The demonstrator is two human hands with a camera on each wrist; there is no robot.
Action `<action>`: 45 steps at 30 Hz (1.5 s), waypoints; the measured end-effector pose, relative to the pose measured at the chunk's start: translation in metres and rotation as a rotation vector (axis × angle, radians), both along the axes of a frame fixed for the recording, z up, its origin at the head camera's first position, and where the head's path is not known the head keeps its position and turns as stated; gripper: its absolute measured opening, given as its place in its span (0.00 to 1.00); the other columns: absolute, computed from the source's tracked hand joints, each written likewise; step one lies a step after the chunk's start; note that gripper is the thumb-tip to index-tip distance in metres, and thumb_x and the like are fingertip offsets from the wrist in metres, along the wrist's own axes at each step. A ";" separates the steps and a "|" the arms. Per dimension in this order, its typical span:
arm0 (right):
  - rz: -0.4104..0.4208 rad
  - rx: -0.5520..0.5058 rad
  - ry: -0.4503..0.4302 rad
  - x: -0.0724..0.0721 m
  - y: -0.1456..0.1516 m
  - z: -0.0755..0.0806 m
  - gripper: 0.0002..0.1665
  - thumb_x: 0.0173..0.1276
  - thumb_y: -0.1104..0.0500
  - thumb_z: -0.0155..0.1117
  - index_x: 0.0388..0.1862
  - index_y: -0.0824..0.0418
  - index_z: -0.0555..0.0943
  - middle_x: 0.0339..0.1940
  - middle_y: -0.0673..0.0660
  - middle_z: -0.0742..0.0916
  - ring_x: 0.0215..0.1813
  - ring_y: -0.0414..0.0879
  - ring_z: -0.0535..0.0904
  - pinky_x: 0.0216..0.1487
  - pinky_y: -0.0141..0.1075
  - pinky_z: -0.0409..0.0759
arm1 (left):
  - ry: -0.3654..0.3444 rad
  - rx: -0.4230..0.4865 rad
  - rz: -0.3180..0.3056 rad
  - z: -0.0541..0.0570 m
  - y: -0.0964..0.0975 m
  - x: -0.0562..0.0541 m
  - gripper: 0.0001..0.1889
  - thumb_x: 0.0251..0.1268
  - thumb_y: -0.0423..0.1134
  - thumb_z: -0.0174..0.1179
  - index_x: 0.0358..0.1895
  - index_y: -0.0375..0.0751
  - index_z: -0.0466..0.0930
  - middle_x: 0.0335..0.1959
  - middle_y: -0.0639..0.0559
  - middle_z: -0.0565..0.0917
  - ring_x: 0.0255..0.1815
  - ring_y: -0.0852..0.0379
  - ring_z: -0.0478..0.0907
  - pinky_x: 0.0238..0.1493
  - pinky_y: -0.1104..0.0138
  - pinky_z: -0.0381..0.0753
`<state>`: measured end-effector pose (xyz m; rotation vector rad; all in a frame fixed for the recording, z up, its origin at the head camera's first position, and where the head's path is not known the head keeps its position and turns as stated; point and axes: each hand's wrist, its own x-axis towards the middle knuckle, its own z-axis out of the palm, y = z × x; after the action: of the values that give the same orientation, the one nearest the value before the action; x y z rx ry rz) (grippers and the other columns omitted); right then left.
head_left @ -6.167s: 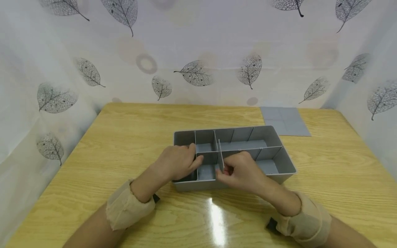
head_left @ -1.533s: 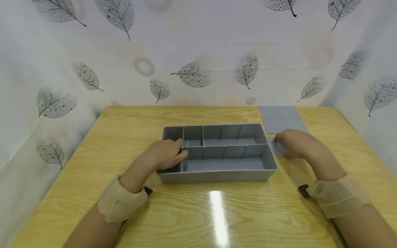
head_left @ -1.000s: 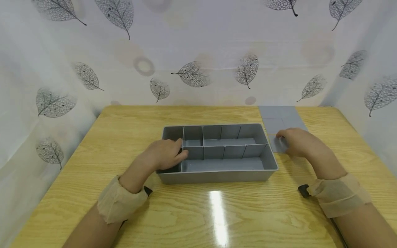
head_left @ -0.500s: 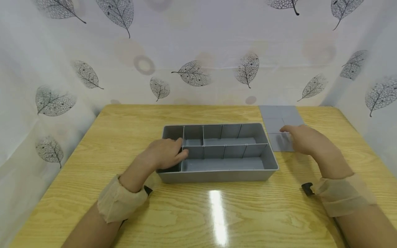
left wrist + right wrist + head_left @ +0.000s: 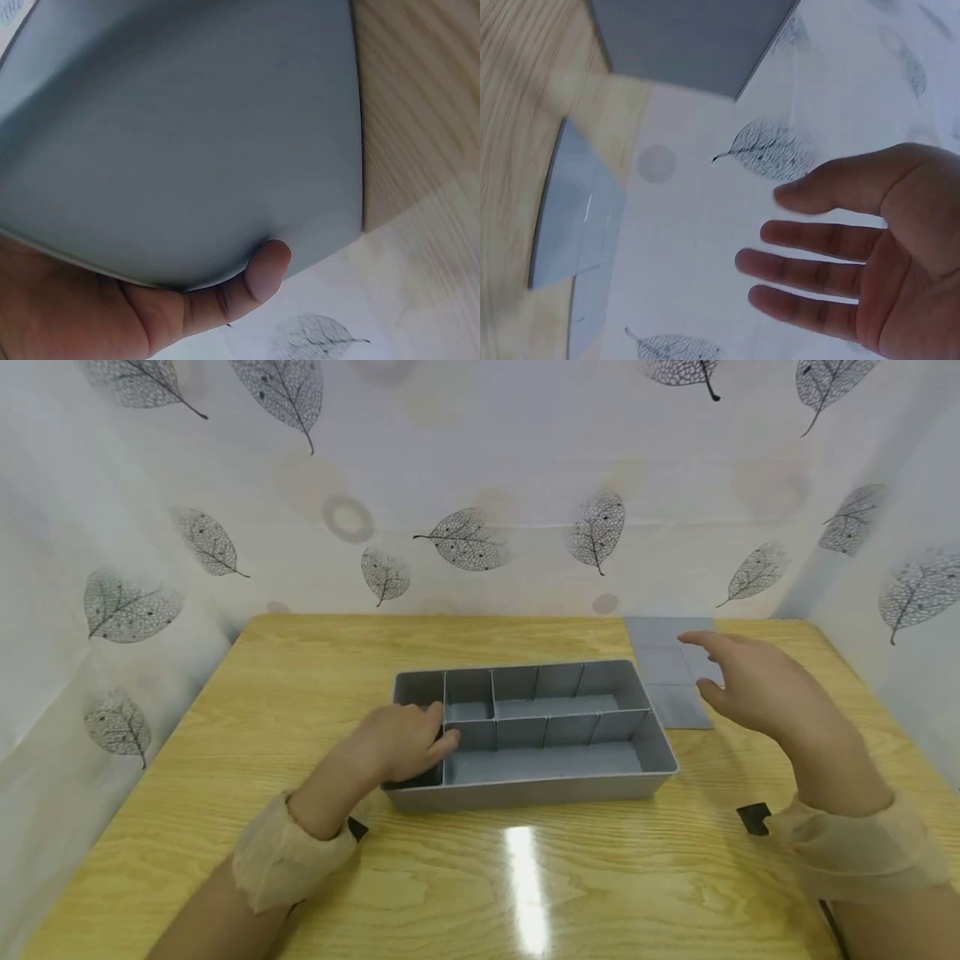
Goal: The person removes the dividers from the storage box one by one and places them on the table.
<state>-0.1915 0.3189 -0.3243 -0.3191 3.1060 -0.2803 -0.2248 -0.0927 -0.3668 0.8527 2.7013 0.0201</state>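
A grey divided storage box (image 5: pixel 536 787) stands in the middle of the table. My left hand (image 5: pixel 401 739) grips its left end, its fingers reaching down into the end compartment. In the left wrist view, one digit curls over the rim against the box's grey wall (image 5: pixel 187 150); the other fingers are hidden. My right hand (image 5: pixel 765 689) hovers to the right with thumb and fingers spread apart, holding nothing. Flat grey divider panels (image 5: pixel 678 703) lie beneath and beyond it. In the right wrist view, the right hand's fingers (image 5: pixel 810 271) are extended away from the panels (image 5: pixel 577 202).
Thin dividers (image 5: pixel 470 720) split the box into several compartments. The wooden table (image 5: pixel 315 677) ends at a pale curtain (image 5: pixel 510 468) with leaf prints at the back and sides. A black wrist camera (image 5: pixel 753 818) sits below the right wrist.
My right hand has pulled a divider from the box, slid it against the other panels, let go and lifted away. The box has since shifted slightly towards me under my left hand.
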 end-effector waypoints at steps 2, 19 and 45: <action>0.034 -0.030 0.076 0.004 -0.011 0.003 0.33 0.67 0.64 0.62 0.71 0.61 0.70 0.58 0.70 0.82 0.52 0.63 0.82 0.45 0.56 0.79 | -0.012 0.006 -0.004 0.001 0.004 0.006 0.30 0.78 0.54 0.39 0.58 0.27 0.73 0.29 0.44 0.83 0.31 0.49 0.83 0.34 0.55 0.83; 0.329 -0.164 0.125 0.024 -0.168 -0.013 0.14 0.69 0.53 0.65 0.43 0.62 0.87 0.34 0.52 0.87 0.35 0.42 0.82 0.37 0.37 0.82 | -0.059 0.024 0.024 0.009 0.009 0.029 0.26 0.77 0.56 0.45 0.39 0.33 0.79 0.28 0.44 0.82 0.32 0.47 0.84 0.34 0.53 0.83; 0.109 -0.310 0.213 0.002 -0.203 -0.044 0.28 0.59 0.60 0.64 0.04 0.51 0.63 0.06 0.42 0.62 0.13 0.35 0.54 0.17 0.28 0.53 | -0.079 0.025 0.036 0.008 0.012 0.027 0.22 0.77 0.54 0.45 0.30 0.40 0.73 0.19 0.52 0.72 0.20 0.56 0.72 0.23 0.61 0.72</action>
<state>-0.1895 0.1159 -0.3680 -0.5532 3.2292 -0.7773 -0.1978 -0.0809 -0.3590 0.7932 2.6477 0.0939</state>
